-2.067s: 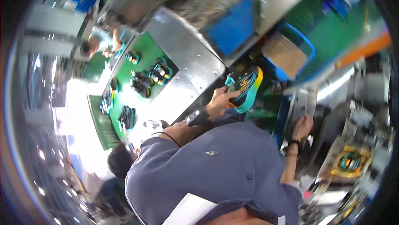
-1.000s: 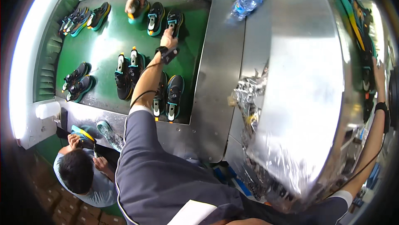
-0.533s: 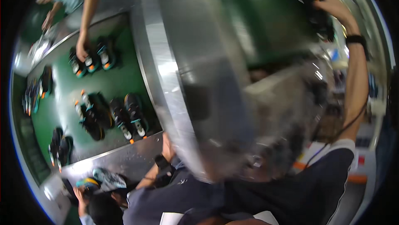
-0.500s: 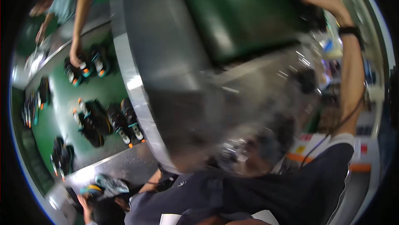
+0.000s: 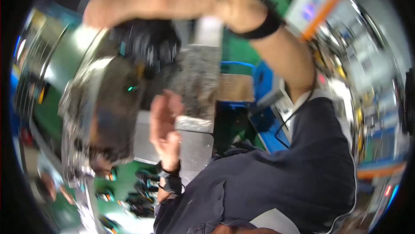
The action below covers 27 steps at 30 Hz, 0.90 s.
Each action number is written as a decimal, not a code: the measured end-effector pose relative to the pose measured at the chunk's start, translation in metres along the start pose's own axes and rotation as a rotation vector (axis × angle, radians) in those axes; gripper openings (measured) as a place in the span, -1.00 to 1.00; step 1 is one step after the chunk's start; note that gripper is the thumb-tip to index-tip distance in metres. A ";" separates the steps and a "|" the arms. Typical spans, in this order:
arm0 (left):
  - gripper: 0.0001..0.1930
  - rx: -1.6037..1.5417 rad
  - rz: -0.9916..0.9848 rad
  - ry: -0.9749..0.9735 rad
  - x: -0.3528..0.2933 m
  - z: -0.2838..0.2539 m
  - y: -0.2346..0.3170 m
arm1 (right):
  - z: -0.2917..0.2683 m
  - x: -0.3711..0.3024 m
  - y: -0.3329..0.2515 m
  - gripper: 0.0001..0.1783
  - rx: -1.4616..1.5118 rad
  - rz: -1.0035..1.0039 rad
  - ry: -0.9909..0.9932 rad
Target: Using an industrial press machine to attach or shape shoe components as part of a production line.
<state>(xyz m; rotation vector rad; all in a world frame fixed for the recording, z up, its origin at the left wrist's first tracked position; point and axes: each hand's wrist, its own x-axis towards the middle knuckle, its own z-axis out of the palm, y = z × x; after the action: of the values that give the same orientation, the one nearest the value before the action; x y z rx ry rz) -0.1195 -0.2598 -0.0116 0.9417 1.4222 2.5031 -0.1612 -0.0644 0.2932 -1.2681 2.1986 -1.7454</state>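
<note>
My right arm reaches across the top of the view, with a black band at its wrist. My right hand (image 5: 151,0), blurred, is closed around what looks like a black shoe (image 5: 151,41), with specks of teal and orange at its edge. Part of the shoe is hidden by the hand. My left hand (image 5: 166,123) is raised below the shoe, fingers stretched and holding nothing. It is beside a foil-covered surface (image 5: 199,78). A dark device (image 5: 170,183) is strapped to the left wrist.
Left of my hands stands a shiny, foil-wrapped metal housing (image 5: 112,108) with a small green light. Several dark shoes (image 5: 140,199) lie on a green belt at lower left, near another person (image 5: 47,180). A cardboard piece (image 5: 235,88) and a blue crate (image 5: 266,82) are to the right.
The view has swung round. My right hand has moved from the upper right to the upper left with the black shoe. My left hand has come plainly into sight, open.
</note>
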 end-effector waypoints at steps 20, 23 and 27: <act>-0.52 -0.192 -0.615 -0.993 -0.130 0.486 -0.144 | 0.220 -0.629 -0.062 -0.30 -0.511 0.389 2.086; -0.44 -0.331 -0.815 -0.982 -0.175 0.547 -0.166 | 0.238 -0.699 -0.069 -0.29 -0.684 0.522 2.325; -0.42 -0.136 -0.764 -1.312 -0.183 0.623 -0.231 | 0.270 -0.761 -0.104 -0.42 -0.768 0.713 2.548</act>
<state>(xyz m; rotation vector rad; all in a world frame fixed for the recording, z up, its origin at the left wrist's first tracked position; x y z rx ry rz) 0.3332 0.2586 -0.0531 1.2605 0.8317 0.9687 0.5358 0.1957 -0.0377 -1.4032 -0.9797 0.6450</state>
